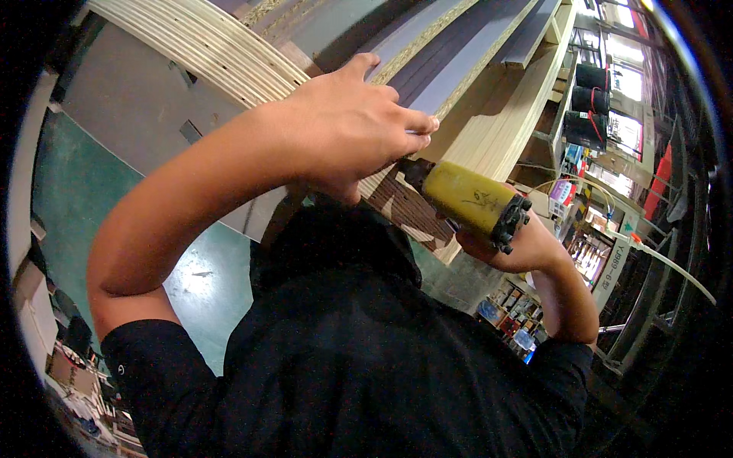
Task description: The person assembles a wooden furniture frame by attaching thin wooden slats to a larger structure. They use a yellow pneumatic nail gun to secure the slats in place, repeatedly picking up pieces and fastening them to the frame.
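Observation:
My right hand [519, 248] is wrapped round the grip of a yellow power driver [469, 195] with a bolted black rear cap. The driver's dark nose points left, to the edge of the stacked wooden boards [496, 126]; its tip is partly hidden by my left hand. My left hand [347, 126] lies over the corner of the boards with its fingers stretched out and holds nothing. Near its fingertips run grey-faced panels [447, 76] with raw particleboard edges. A layered pale wood edge [206, 49] stretches away to the upper left.
Green floor [202, 267] shows at the left below a grey panel [153, 114]. Black bins [586, 130] stand at the right. A pale hose [664, 263] curves through the right side, near shelving with small goods [508, 309].

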### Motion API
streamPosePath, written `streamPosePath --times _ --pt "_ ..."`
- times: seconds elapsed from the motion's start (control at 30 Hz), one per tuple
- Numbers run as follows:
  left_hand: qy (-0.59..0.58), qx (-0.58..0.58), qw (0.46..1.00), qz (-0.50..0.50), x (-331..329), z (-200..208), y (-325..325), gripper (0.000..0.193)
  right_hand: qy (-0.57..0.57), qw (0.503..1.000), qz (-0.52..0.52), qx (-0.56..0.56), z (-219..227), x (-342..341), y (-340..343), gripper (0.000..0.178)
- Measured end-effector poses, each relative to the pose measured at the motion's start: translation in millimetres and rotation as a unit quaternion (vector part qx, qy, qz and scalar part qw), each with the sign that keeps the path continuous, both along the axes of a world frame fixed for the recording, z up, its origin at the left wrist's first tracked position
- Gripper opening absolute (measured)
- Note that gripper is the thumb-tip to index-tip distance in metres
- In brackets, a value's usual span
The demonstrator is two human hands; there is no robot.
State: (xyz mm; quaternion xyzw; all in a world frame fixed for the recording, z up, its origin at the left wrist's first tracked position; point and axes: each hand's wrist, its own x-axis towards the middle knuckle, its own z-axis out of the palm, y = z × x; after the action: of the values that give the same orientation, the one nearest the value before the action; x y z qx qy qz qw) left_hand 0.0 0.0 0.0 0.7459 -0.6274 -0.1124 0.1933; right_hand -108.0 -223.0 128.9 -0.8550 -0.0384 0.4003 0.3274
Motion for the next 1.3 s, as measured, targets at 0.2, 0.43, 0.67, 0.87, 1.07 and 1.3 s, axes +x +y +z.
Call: streamPosePath --times 0.2,0.43,0.67,0.87,1.07,1.3 --pt "-0.001 -0.016 1.0 0.006 1.6 -2.8 -0.6 0.097 -0.008 0.999 0.048 -0.012 1.5 9.1 2.4 0.056" --pt "0.001 -0.016 1.0 0.008 0.7 -3.5 0.4 0.098 -0.024 0.999 -0.014 0.025 4.0 2.7 11.7 0.051" --pt "0.006 -0.007 1.0 -0.002 1.5 -0.2 -1.1 0.099 -0.042 0.999 0.026 0.0 3.5 -0.6 7.1 0.05" --pt "-0.006 -0.05 0.999 -0.003 -0.6 -3.5 1.4 0.104 0.031 0.997 -0.068 0.021 10.0 -12.5 -0.8 0.049" --pt "-0.045 -0.111 0.991 0.062 31.9 2.8 41.2 0.112 -0.001 0.998 -0.064 -0.025 12.1 -3.9 -4.1 0.05" --pt "-0.017 -0.088 0.994 0.059 39.8 -14.7 51.1 0.112 -0.029 1.0 -0.01 -0.004 -4.7 40.5 30.1 0.049"
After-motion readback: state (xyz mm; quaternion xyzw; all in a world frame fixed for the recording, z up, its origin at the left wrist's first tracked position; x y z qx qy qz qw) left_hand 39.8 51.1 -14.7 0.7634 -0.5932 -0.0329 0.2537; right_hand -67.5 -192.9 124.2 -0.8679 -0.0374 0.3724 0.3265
